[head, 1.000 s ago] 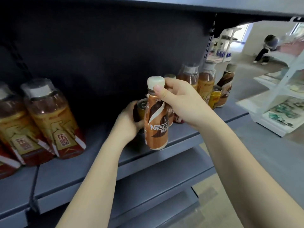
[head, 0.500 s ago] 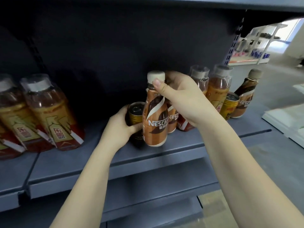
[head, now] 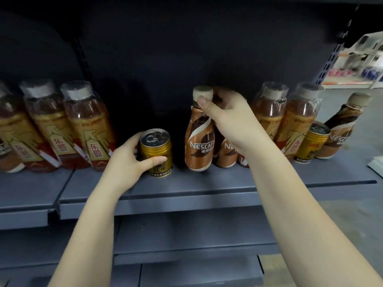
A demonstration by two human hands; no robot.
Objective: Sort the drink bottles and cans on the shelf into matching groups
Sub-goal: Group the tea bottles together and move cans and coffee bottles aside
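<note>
My left hand (head: 129, 160) is wrapped around a gold can (head: 155, 152) standing on the grey shelf (head: 186, 184). My right hand (head: 226, 119) grips the neck and white cap of a brown Nescafe bottle (head: 199, 139), whose base rests on the shelf. A second Nescafe bottle (head: 227, 154) stands just behind it, partly hidden by my wrist. Two amber bottles with gold-red labels (head: 269, 114) stand to the right, then another gold can (head: 313, 145) and a third Nescafe bottle (head: 339, 131).
Several amber bottles with gold-red labels (head: 89, 129) crowd the shelf's left end. A dark back panel closes the rear. A lower shelf (head: 186, 235) juts out beneath. White racks (head: 352, 65) stand far right across the floor.
The Nescafe bottle has come down from the air onto the shelf beside the other one. My left hand has drawn the gold can leftward, apart from the bottles. The view has swung left.
</note>
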